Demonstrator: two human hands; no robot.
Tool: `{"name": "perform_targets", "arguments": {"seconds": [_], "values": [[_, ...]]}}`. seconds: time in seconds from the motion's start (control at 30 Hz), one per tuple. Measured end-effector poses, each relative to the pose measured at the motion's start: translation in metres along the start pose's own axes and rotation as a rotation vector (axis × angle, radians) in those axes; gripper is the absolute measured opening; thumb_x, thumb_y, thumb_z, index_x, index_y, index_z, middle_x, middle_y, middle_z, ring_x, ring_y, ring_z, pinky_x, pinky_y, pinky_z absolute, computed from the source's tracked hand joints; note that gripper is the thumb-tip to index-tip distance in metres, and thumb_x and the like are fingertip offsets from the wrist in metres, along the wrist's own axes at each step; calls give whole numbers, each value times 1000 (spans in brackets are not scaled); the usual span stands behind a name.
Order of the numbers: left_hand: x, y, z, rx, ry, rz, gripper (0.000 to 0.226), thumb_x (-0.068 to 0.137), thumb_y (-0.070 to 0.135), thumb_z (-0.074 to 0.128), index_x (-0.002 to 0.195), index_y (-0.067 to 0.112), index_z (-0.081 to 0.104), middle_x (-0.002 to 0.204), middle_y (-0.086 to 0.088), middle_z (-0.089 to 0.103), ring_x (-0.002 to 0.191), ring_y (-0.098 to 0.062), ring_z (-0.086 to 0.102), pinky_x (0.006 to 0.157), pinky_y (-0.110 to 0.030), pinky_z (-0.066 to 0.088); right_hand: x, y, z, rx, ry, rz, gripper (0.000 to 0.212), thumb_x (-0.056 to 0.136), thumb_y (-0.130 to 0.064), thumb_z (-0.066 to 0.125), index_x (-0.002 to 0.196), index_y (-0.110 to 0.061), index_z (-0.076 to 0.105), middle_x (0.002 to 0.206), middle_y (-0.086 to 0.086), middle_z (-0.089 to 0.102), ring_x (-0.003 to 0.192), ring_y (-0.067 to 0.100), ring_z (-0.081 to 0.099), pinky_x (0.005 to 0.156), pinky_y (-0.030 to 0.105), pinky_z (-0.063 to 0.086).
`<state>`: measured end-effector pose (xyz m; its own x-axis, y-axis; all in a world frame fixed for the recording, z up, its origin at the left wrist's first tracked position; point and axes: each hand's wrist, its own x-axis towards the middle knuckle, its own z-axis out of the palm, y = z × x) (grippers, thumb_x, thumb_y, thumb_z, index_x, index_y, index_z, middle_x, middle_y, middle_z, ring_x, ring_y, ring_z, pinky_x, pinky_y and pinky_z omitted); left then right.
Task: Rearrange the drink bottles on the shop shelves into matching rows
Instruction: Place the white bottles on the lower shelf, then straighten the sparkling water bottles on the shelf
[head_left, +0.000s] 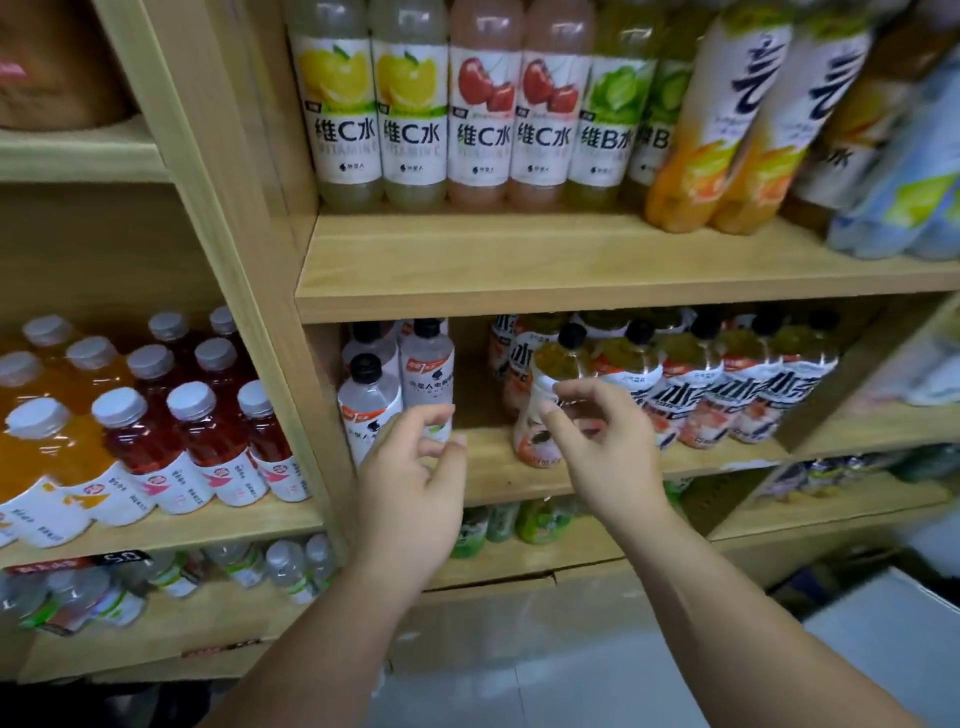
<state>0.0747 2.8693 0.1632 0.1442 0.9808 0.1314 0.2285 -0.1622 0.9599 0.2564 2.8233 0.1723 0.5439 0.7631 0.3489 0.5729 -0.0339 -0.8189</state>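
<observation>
R hand (597, 447) is nearer: the peach-label bottle (561, 361) stands upright on the mid shelf (498, 478), just beyond its loosely curled fingers, prob. not touching. L hand (415, 478) is likewise empty, by the clear bottles (369, 397).

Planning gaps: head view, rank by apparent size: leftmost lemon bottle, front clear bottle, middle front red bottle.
1. leftmost lemon bottle, top cropped.
2. front clear bottle and middle front red bottle: alike, unranked; left hand hides the clear one's base.
</observation>
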Motion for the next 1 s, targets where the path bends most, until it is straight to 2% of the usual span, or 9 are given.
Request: {"name": "perform_targets", "arguments": {"seconds": [0.07,0.2,0.27,0.43,0.53,0.67,0.73,0.83,1.0], "values": [[1,27,13,-48,1,76,18,92,32,67,108,41,67,83,9,63,57,-7,56,60,-28,43,12,-2,-34,11,85,-35,10,92,-30,75,100,-28,69,98,-11,68,92,-1,63,77,11,45],[0,82,43,-56,8,245,22,95,18,69,114,29,68,99,6,67,76,-3,63,65,-12,47,44,-3,-93,81,192,-54,10,93,-34,74,100,-27,71,99,-8,70,88,10,66,77,26,52],[0,108,65,-73,-1,292,25,94,17,70,114,31,66,105,4,66,77,0,62,66,-11,48,62,2,-119,117,237,-68,13,93,-33,75,101,-23,72,98,-4,71,89,10,66,80,31,55],[4,158,130,-14,-78,354,31,92,28,69,119,40,60,120,16,61,90,0,61,72,-12,48,99,25,-190,154,325,-118,14,93,-35,75,102,-25,72,102,-3,69,91,8,66,81,28,54],[11,183,173,36,-117,366,37,93,34,70,125,43,55,123,20,57,102,-2,60,83,-22,52,121,43,-236,126,411,-151,15,93,-34,74,104,-28,66,104,-11,59,95,5,61,80,13,47],[26,211,229,72,-145,397,40,92,36,71,125,44,50,121,20,56,108,-6,59,87,-30,54,157,66,-292,86,509,-149,32,91,-35,75,120,-29,61,116,-7,53,109,10,55,94,24,43],[35,223,256,98,-165,413,46,91,38,73,131,41,49,122,18,57,109,-7,59,90,-35,55,177,78,-311,65,499,-129,43,92,-35,75,130,-22,60,120,-5,53,116,16,56,102,28,43],[49,243,295,137,-182,432,62,90,41,75,144,32,46,127,13,56,112,-9,59,96,-38,54,199,89,-324,105,444,-128,51,91,-36,74,137,-22,56,128,-2,60,121,17,59,107,45,50],[68,262,344,108,-255,409,69,86,39,78,146,32,44,129,17,58,120,-9,60,103,-40,53,206,92,-320,105,402,-149,60,93,-33,72,147,-24,47,140,-7,59,132,15,55,111,46,47]]}}
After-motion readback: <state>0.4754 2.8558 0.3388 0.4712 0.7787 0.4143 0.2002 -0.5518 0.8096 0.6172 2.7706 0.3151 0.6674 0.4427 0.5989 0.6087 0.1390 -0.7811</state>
